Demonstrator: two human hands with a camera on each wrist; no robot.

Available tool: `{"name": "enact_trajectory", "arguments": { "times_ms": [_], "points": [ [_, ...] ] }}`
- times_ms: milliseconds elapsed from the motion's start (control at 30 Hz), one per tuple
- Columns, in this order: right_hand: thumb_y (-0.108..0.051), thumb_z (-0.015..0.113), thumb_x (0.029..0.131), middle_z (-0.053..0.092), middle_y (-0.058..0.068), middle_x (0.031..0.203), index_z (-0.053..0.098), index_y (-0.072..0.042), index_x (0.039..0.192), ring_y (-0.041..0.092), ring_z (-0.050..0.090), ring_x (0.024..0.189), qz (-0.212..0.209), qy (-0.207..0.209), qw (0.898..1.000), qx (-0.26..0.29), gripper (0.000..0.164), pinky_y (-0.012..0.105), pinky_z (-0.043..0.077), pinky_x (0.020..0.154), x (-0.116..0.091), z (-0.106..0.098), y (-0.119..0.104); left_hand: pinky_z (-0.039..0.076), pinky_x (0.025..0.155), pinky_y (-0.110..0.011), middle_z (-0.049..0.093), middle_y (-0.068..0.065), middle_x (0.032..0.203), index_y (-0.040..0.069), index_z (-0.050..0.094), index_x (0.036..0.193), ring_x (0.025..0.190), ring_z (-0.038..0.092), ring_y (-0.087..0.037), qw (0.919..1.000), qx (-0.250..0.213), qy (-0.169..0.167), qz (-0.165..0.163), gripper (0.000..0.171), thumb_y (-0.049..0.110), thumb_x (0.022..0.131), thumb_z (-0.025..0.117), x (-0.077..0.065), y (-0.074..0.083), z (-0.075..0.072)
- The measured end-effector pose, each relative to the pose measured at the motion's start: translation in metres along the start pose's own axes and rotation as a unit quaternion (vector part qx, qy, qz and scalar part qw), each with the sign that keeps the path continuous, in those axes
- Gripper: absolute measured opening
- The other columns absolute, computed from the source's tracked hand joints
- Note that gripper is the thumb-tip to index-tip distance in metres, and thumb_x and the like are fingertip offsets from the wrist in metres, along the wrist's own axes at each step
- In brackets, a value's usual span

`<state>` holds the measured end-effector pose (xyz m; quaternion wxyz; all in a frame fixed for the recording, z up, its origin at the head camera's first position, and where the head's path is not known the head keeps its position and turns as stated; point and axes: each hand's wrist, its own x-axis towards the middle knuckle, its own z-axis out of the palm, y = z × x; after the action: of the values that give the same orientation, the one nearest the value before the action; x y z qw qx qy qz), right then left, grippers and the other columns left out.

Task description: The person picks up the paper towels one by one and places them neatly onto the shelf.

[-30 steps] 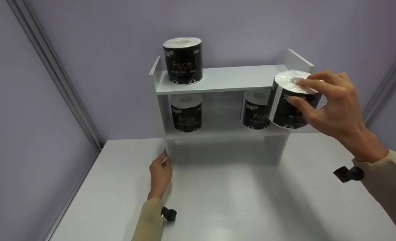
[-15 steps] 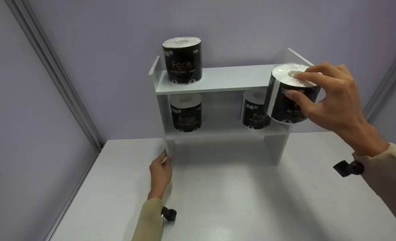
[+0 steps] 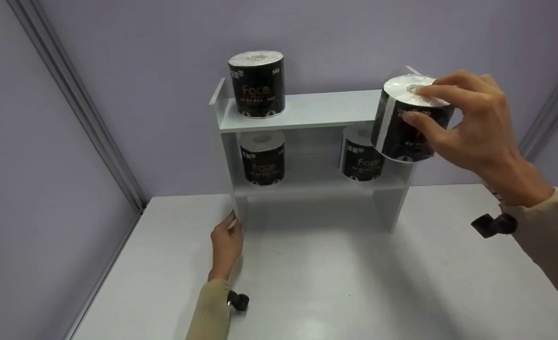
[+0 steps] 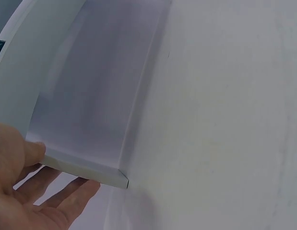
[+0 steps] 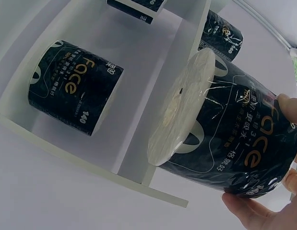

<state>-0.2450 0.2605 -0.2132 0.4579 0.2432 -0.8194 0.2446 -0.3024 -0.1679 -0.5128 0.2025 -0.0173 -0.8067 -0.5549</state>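
My right hand [image 3: 479,125] grips a black-wrapped toilet paper roll [image 3: 397,134] by its upper part, in front of the right end of a white two-tier shelf [image 3: 326,109]. The right wrist view shows the held roll [image 5: 230,129] apart from the shelf boards, its white end facing them. My left hand [image 3: 226,243] pinches the lower left side panel [image 4: 86,170] of the shelf between thumb and fingers. One roll [image 3: 259,92] stands at the left of the top tier. On the tier below are a left roll [image 3: 263,166] and a right roll [image 3: 363,161], partly hidden.
The shelf stands on a white table [image 3: 307,283] against a pale purple wall [image 3: 335,42]. Raised side panels edge the top tier, and the right one is mostly behind the held roll. A metal profile [image 3: 85,113] runs along the left corner.
My right hand has raised the toilet paper roll from the height of the lower tier to that of the top board. The left hand has stayed on the side panel.
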Motion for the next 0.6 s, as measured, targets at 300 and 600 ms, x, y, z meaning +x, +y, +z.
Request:
{"name": "enact_trajectory", "arguments": {
  "times_ms": [300,600],
  "points": [
    [-0.019,0.087,0.087,0.074,0.023,0.113,0.081,-0.004,0.119,0.012,0.043,0.094,-0.019,0.002,1.0,-0.002,0.037,0.03,0.027,0.081,0.01,-0.003,-0.002,0.057,0.108,-0.052,0.054,-0.026,0.156,-0.009,0.052,0.151,0.136,0.062,-0.043,1.0,0.0,0.0,0.01,0.045,0.003,0.108,0.056,0.0,-0.001,-0.001],
    [-0.018,0.088,0.087,0.074,0.023,0.116,0.081,-0.004,0.12,0.011,0.042,0.095,-0.003,-0.005,1.0,-0.007,0.037,0.031,0.027,0.082,0.015,-0.004,-0.004,0.057,0.108,-0.052,0.053,-0.026,0.157,-0.008,0.052,0.151,0.135,0.063,-0.044,0.9999,-0.003,0.0,0.01,0.044,0.005,0.109,0.057,0.001,-0.001,-0.003]
  ]
}}
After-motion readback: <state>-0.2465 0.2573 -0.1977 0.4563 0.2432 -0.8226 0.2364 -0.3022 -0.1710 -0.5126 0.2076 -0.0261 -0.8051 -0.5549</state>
